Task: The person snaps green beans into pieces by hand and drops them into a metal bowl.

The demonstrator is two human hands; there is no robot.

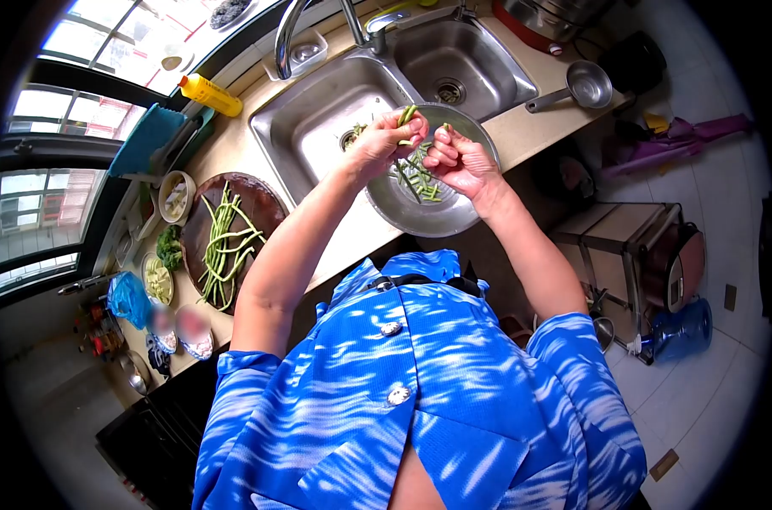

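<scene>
My left hand (387, 143) is closed around long green beans (409, 114), whose ends stick out above the fingers. Close beside it, my right hand (464, 163) is closed in a pinch, with a small greenish bit of bean showing at the fingertips. Both hands are over a metal basin (441, 223), which sits on the counter edge and partly over the sink. Short bean pieces (428, 189) lie in the basin. On the left, a round dark board (262, 197) carries a pile of whole long beans (224, 242).
A double sink (305, 110) with a faucet (285, 42) lies ahead. A yellow bottle (212, 95), a bowl (176, 197), broccoli (170, 246) and a plate of cut vegetable (158, 280) stand left. A saucepan (588, 83) rests right of the sink.
</scene>
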